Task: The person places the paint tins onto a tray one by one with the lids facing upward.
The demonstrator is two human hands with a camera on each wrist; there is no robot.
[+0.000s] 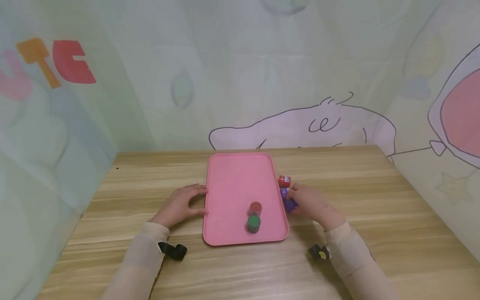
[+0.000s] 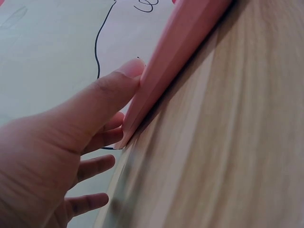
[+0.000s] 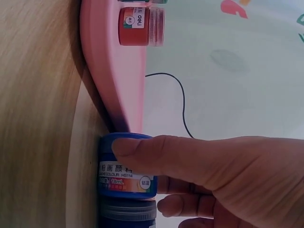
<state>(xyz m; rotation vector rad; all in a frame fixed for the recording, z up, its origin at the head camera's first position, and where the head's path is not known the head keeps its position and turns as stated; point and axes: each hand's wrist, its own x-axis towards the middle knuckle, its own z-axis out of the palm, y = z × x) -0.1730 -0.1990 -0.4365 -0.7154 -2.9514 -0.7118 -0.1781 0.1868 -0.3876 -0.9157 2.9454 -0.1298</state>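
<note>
Flat on the wooden table lies a pink tray [image 1: 232, 187]. My left hand [image 1: 180, 205] is at its left side, thumb and some fingertips at the rim, the other fingers spread loose [image 2: 95, 166]. Beyond the tray's right edge, my right hand [image 1: 311, 204] holds a blue paint jar [image 3: 126, 166] lying on its side, thumb across it and fingers behind. A darker blue jar [image 3: 127, 211] with a ribbed lid lies against it. Next to them is a red paint jar [image 1: 284, 181]. Two small jars stand on the tray, one red-topped [image 1: 256, 208], one green-topped [image 1: 253, 223].
Wood-grain table [image 1: 150, 175] surrounds the tray. Behind it hangs a pale cloth [image 1: 180, 62] printed with cartoon drawings. Each wrist wears a small black camera, the left one [image 1: 174, 251] and the right one [image 1: 318, 251] just above the table.
</note>
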